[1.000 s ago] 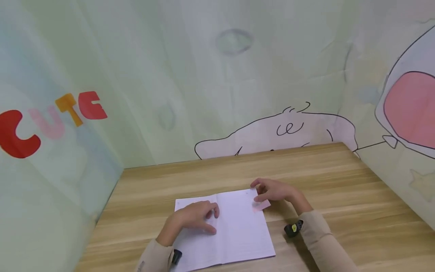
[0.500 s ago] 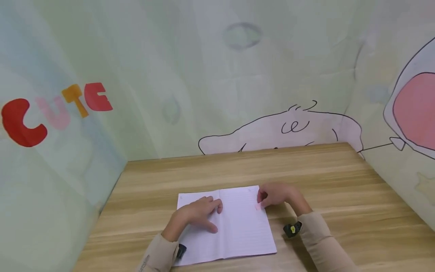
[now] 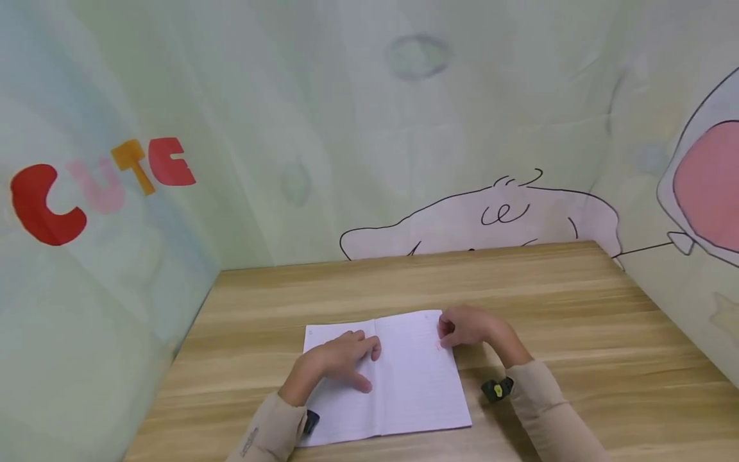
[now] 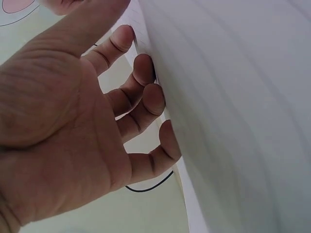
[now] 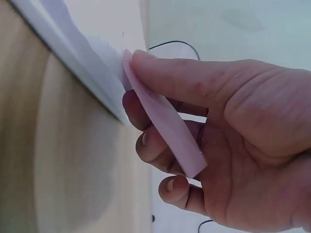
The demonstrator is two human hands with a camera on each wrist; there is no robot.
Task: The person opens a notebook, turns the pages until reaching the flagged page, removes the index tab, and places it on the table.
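An open notebook (image 3: 417,385) with ruled white pages lies on the wooden table. My left hand (image 3: 342,360) rests on its left page near the fold, fingers loosely bent; in the left wrist view the fingertips (image 4: 153,99) touch the paper. At the upper right edge of the right page is my right hand (image 3: 466,326). In the right wrist view it pinches a narrow pink sticky note (image 5: 167,126) between thumb and forefinger, one end right at the page edge and the other hanging toward the palm. Small reddish marks (image 3: 437,346) show on the page beside the fingertips.
The wooden table (image 3: 277,295) reaches back to a printed cloth wall (image 3: 300,128) with cartoon drawings. Cloth walls also stand at the left and right. Dark wrist cameras (image 3: 496,389) sit at both cuffs.
My right hand's fingers have drawn together on the pink sticky note, and its pink patch no longer shows on the page in the head view. The left hand stays on the left page.
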